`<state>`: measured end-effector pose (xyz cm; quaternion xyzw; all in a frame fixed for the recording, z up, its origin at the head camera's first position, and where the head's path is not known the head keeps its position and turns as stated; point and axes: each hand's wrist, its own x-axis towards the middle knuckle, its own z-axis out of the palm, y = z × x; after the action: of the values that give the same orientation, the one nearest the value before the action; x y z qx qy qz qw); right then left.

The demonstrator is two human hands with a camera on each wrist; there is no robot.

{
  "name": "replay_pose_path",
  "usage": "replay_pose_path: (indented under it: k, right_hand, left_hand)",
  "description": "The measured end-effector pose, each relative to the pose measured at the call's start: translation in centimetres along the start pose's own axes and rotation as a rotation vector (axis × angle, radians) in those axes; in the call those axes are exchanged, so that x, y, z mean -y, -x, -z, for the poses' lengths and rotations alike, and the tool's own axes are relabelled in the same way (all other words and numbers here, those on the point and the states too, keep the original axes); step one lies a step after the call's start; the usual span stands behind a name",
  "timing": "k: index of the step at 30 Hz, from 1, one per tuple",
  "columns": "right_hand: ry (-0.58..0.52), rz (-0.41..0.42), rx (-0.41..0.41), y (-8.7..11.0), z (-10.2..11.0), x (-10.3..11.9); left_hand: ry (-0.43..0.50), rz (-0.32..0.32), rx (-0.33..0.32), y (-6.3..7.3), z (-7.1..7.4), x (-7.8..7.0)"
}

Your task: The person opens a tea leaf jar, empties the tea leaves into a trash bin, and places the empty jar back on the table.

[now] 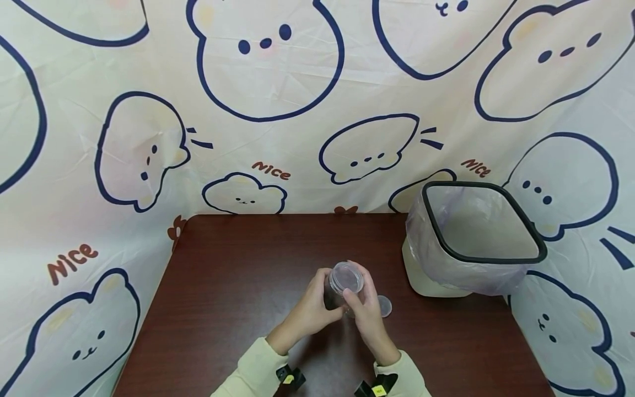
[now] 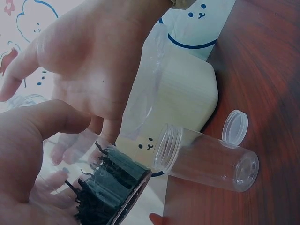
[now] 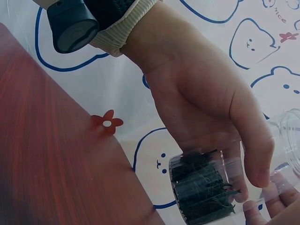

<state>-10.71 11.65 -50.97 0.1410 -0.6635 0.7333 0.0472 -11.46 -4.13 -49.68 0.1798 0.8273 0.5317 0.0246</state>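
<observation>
A clear plastic jar [image 1: 345,278] is held off the table between both hands, its round mouth facing up in the head view. Dark, dry shreds [image 2: 112,183] like tea leaves gather at its bottom. My left hand [image 1: 313,303] grips the jar's left side, thumb across the front. On the other side my right hand [image 1: 368,309] holds it with curled fingers and thumb. A second clear jar [image 2: 206,159], lidless and with nothing seen inside, stands on the table; the hands mostly hide it in the head view. Beside it lies a clear round lid [image 1: 384,306].
A bin [image 1: 436,281] with a dark rim and a plastic liner stands at the table's back right. The brown wooden table [image 1: 238,259] meets a printed cloth [image 1: 268,143] behind it. Small cameras are strapped to both wrists.
</observation>
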Motion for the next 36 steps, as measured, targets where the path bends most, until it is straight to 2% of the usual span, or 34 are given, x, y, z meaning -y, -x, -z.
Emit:
replay_pose_path:
  k: [13,22,31,36]
  right_hand:
    - [-0.035,0.037,-0.019,-0.2,0.3,0.4]
    - [-0.068,0.053,-0.06,-0.5,0.9,1.0]
    - [-0.274,0.109,-0.049,-0.8,1.5,1.4]
    - [-0.325,0.131,-0.048,-0.9,1.7,1.3]
  left_hand:
    - [0.034,-0.043,-0.035,0.0,-0.1,0.4]
    - [0.065,-0.011,-0.049,0.3,0.2,0.8]
    - [0.072,-0.024,-0.066,0.5,0.4,1.4]
    - [0.054,-0.029,-0.081,0.7,0.4,1.8]
